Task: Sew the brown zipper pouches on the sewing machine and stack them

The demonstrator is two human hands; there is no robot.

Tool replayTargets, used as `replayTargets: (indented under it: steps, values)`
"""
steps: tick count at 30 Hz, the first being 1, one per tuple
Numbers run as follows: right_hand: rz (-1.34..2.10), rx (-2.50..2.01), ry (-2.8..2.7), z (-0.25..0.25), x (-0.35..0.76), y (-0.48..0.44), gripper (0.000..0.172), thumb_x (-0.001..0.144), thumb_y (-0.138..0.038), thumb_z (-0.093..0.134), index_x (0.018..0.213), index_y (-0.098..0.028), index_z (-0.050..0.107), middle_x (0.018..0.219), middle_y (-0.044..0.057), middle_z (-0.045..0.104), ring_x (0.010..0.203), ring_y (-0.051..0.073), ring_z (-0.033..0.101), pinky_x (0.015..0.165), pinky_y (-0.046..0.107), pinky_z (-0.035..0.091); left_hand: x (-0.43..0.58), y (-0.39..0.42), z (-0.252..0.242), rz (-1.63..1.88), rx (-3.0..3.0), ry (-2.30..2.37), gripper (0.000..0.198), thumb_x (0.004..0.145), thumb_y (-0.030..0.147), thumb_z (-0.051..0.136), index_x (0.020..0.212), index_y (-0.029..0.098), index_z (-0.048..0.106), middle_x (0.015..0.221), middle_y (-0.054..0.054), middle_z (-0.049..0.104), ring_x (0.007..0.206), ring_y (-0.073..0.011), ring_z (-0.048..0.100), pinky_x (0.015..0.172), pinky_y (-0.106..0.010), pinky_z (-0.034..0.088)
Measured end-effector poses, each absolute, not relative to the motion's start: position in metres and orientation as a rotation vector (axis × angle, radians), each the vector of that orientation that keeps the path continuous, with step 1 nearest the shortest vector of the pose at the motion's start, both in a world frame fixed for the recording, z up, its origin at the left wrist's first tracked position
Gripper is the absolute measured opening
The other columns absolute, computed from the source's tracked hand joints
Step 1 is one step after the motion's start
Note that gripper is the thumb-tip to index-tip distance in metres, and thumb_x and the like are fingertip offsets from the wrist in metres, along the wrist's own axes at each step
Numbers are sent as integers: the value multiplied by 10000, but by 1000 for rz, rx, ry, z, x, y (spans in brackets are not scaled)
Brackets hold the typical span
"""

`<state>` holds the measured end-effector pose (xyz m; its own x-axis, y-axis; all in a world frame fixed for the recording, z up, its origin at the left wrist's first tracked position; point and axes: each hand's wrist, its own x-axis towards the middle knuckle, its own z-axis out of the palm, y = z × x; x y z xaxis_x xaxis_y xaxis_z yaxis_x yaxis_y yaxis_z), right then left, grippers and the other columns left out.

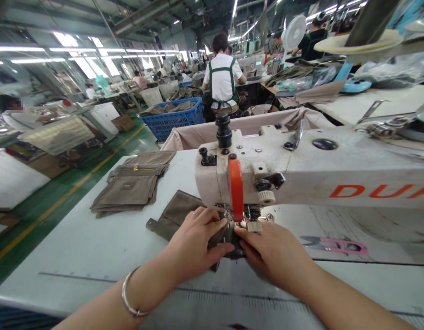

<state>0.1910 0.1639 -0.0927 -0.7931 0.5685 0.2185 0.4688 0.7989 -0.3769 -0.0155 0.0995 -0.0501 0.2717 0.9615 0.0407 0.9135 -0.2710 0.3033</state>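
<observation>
A white sewing machine point(301, 174) with an orange guard point(236, 188) stands on the pale table point(95, 256). Under its needle lies an olive fabric piece point(177, 211). My left hand point(194, 243), a silver bangle on its wrist, pinches the fabric just left of the needle, thumb underneath. My right hand point(273, 256) presses on the same fabric just right of the needle, fingers together and curled at the presser foot. Part of the fabric is hidden beneath both hands.
A stack of olive fabric pieces point(132, 183) lies at the table's back left. Pink-handled thread snips point(335, 245) rest to the right. A blue crate point(173, 119) and a seated person in a white shirt point(221, 73) are beyond the machine.
</observation>
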Motion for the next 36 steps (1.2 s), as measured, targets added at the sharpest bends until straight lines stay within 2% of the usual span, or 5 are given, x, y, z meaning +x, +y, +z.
replayTargets:
  steps: [4, 11, 20, 28, 36]
  values:
    - [498, -599, -2736, -91, 197, 166, 246, 891, -174, 513, 1090, -237, 643, 954, 44, 624, 871, 230, 555, 767, 366, 430, -11, 72, -38, 160, 2289, 1624, 770, 632, 538, 817, 1248, 153, 562, 1265, -121, 542, 1134, -325, 515, 990, -505, 475]
    - [570, -404, -2772, -85, 203, 165, 229, 830, -155, 559, 1030, -249, 622, 949, 3, 600, 771, 190, 504, 668, 327, 362, 4, 46, -56, 279, 2350, 1699, 616, 737, 229, 763, 1293, 190, 500, 1361, -108, 480, 1246, -323, 438, 1042, -552, 435]
    - [547, -479, -2797, -83, 201, 155, 118, 842, -151, 542, 897, -216, 624, 913, 11, 589, 778, 192, 496, 684, 338, 365, 6, 46, -65, 426, 2468, 1529, 505, 821, 153, 618, 1308, 114, 492, 1281, -111, 567, 1180, -264, 513, 1028, -404, 487]
    - [549, -423, -2739, -88, 204, 160, 278, 866, -126, 535, 1115, -218, 617, 1036, 38, 611, 860, 211, 552, 740, 366, 425, 8, 46, -71, 712, 2344, 1641, 294, 801, 127, 624, 1093, 163, 612, 1031, -73, 634, 935, -234, 568, 860, -409, 543]
    - [513, -505, -2808, -81, 198, 153, 296, 859, -125, 528, 1130, -218, 603, 1121, 60, 604, 908, 252, 571, 764, 433, 484, 4, 46, -65, 652, 2422, 1620, 329, 809, 128, 597, 1135, 162, 609, 1161, -88, 627, 1079, -250, 560, 976, -401, 509]
